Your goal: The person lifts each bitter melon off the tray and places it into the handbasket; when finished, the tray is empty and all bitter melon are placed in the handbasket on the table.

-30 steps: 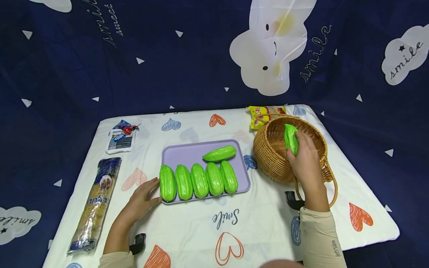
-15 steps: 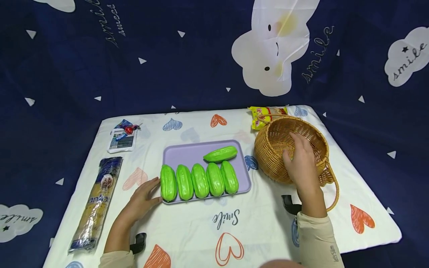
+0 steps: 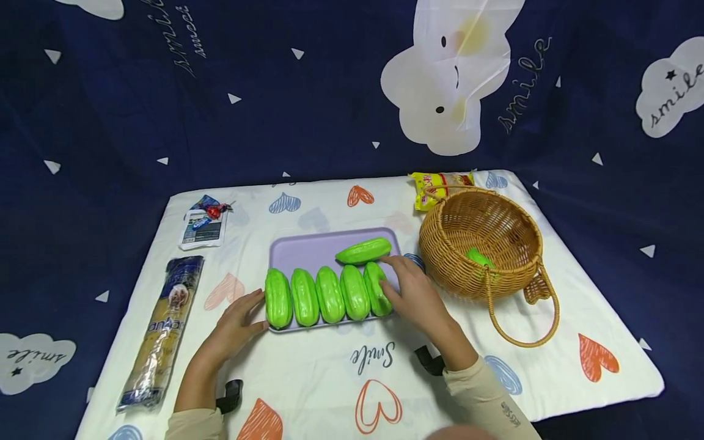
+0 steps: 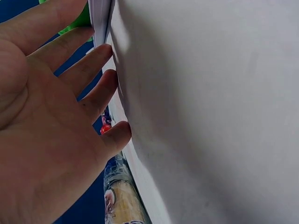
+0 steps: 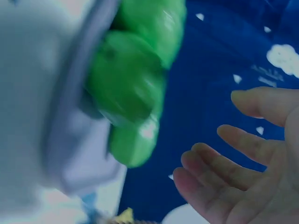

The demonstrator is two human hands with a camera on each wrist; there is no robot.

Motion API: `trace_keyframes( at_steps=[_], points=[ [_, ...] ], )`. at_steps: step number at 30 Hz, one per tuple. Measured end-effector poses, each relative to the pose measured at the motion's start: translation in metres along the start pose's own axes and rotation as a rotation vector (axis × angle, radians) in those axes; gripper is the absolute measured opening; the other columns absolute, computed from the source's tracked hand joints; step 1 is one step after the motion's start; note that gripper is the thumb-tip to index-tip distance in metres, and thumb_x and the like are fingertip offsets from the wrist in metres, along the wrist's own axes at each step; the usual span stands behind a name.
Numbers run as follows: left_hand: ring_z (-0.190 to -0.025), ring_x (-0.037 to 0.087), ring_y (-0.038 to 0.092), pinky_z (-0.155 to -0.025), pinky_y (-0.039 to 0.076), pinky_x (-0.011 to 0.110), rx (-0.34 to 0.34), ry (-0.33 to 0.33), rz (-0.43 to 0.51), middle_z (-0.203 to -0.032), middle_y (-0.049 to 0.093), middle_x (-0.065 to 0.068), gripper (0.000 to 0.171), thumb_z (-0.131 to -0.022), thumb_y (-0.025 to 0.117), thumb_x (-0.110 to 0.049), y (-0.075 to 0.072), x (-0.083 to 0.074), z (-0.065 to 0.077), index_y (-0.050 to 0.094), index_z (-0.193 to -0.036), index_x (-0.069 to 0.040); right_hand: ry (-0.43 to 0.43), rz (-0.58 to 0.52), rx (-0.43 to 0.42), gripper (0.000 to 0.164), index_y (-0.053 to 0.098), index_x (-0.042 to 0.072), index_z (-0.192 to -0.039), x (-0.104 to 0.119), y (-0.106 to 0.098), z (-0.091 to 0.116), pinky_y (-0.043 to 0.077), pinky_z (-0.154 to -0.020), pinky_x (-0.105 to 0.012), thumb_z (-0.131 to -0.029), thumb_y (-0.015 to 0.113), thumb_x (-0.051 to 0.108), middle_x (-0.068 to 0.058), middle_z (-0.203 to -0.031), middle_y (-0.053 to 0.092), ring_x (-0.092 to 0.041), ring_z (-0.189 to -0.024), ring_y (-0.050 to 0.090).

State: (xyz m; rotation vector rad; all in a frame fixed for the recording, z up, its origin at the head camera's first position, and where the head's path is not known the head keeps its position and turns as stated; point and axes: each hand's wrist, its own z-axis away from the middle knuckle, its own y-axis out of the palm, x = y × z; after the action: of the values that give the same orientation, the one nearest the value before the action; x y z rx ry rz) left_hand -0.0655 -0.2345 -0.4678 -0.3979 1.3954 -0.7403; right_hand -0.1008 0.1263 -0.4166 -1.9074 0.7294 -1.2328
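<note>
Several glossy green toy cucumbers point(image 3: 329, 294) lie side by side along the near edge of a lilac tray point(image 3: 297, 247). One more cucumber point(image 3: 363, 251) lies crosswise behind them. My left hand point(image 3: 235, 327) rests at the tray's left corner, its fingertips at the rim beside the leftmost cucumber; in the left wrist view its fingers are spread and hold nothing. Over the tray's right end hovers my right hand point(image 3: 418, 299), beside the rightmost cucumber point(image 3: 376, 288). Between its parted thumb and fingers point(image 5: 210, 172) there is a gap, with the cucumbers point(image 5: 124, 79) just beyond.
A round wicker basket point(image 3: 448, 269) stands right of the tray, a green cucumber point(image 3: 480, 257) inside and its handle hanging toward me. Behind it lies a yellow snack packet point(image 3: 431, 183). On the left are a pasta packet point(image 3: 163, 330) and a small white packet point(image 3: 202, 231) with sweets.
The right hand let a cucumber go into the basket, then came out and moved left to the tray's right end. The left hand has stayed at the tray's left corner.
</note>
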Motion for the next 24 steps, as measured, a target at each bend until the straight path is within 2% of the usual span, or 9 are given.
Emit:
trace_keyframes(
  at_steps=[4,8,17,24],
  points=[
    [-0.139,0.050,0.022,-0.112,0.015,0.067,0.000,0.000,0.000,-0.151,0.032,0.025,0.065,-0.086,0.067,-0.005,0.000,0.000,0.000,0.040,-0.144,0.004,0.029,0.002,0.081,0.045,0.058,0.006,-0.129,-0.001,0.018,0.004,0.050,-0.096,-0.048,-0.089,0.070,0.023,-0.015,-0.128,0.059,-0.032,-0.118,0.058],
    [-0.139,0.050,0.021,-0.112,0.014,0.067,0.001,-0.003,-0.003,-0.152,0.032,0.025,0.065,-0.086,0.067,-0.005,0.001,0.000,-0.001,0.039,-0.145,0.004,0.072,-0.007,0.135,0.047,0.059,0.008,-0.130,0.000,0.027,0.006,0.049,-0.098,-0.048,-0.089,0.071,0.028,-0.014,-0.131,0.057,-0.031,-0.120,0.056],
    [-0.140,0.050,0.020,-0.112,0.013,0.067,-0.002,-0.017,-0.009,-0.152,0.031,0.025,0.066,-0.086,0.066,-0.004,0.000,-0.001,-0.003,0.039,-0.145,0.004,0.103,0.028,0.143,0.050,0.058,0.006,-0.130,-0.005,0.033,0.006,0.048,-0.100,-0.048,-0.087,0.073,0.029,-0.016,-0.131,0.054,-0.033,-0.120,0.055],
    [-0.140,0.050,0.021,-0.112,0.014,0.066,-0.004,-0.013,0.002,-0.152,0.031,0.026,0.065,-0.086,0.066,-0.003,0.001,0.001,-0.001,0.038,-0.145,0.005,0.127,-0.008,0.159,0.053,0.055,0.007,-0.131,-0.011,0.033,0.007,0.048,-0.099,-0.049,-0.085,0.075,0.023,-0.017,-0.133,0.052,-0.036,-0.119,0.056]
  ],
)
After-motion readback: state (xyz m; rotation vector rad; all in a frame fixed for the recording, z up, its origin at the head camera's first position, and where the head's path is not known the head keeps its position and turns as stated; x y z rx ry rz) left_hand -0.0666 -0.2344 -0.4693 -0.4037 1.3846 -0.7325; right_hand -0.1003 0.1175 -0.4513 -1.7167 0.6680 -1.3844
